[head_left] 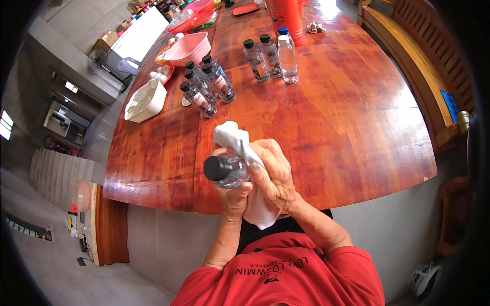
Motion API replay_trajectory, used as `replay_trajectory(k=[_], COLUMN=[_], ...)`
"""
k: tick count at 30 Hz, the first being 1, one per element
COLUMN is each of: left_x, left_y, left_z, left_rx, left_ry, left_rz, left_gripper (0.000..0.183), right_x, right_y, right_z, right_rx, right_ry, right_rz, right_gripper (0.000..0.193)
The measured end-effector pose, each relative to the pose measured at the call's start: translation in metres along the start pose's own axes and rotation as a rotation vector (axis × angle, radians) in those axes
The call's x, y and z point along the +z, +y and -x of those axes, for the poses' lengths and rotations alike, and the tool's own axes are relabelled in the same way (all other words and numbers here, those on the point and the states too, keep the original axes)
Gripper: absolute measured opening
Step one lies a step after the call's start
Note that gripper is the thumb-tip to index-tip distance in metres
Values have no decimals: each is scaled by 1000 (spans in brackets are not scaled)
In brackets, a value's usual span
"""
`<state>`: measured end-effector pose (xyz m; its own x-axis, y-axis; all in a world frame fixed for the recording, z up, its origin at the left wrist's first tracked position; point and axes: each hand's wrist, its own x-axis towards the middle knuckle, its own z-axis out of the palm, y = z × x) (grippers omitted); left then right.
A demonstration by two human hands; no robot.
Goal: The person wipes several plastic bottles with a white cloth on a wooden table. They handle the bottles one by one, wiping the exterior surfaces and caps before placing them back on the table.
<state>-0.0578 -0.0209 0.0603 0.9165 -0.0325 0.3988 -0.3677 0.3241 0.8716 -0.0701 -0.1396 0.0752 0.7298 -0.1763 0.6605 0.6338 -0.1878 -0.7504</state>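
Above the near edge of the table, my left hand [233, 200] is closed around a clear plastic bottle [235, 172], whose black cap tilts toward the left. My right hand [274, 171] grips a white cloth [261, 210] and presses it along the bottle's right side. One end of the cloth sticks up past the fingers and the other hangs below. The bottle's lower part is hidden by the cloth and my hands. Just beyond stands a group of several clear bottles [198, 100] with black caps and printed labels.
Farther right stand more bottles [289, 64], with black, white and blue caps, beside a red bucket [286, 18]. Along the left edge sit a white basket [146, 103] and a pink basin [189, 49]. A wooden bench [423, 66] lines the right side of the wooden table [332, 132].
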Motion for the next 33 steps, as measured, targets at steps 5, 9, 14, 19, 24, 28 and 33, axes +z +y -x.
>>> replay_trajectory(k=[5, 9, 14, 19, 24, 28, 33], left_x=[0, -3, 2, -4, -17, -19, -12], left_y=[4, -3, -7, -22, -47, -55, -49], left_z=[-7, -5, -9, -16, -14, -4, 1], left_rx=[56, 208, 222, 195, 247, 126, -59], left_ry=[-58, -229, -147, -27, 1, 27, -21], left_rz=[2, -10, -72, -71, -349, -304, -174], left_gripper=[90, 83, 82, 81, 75, 70, 76], right_x=[4, -1, 3, 7, -5, 1, 6], right_y=[26, 41, 36, 30, 15, 15, 30], right_z=[25, 28, 51, 55, 60, 37, 9], right_rx=[332, 847, 1194, 1241, 581, 238, 143], right_ry=[84, 104, 131, 25, -171, -19, 127], right_rz=[-119, -783, -1073, -694, 24, 245, 240], right_gripper=[29, 32, 39, 41, 27, 23, 22])
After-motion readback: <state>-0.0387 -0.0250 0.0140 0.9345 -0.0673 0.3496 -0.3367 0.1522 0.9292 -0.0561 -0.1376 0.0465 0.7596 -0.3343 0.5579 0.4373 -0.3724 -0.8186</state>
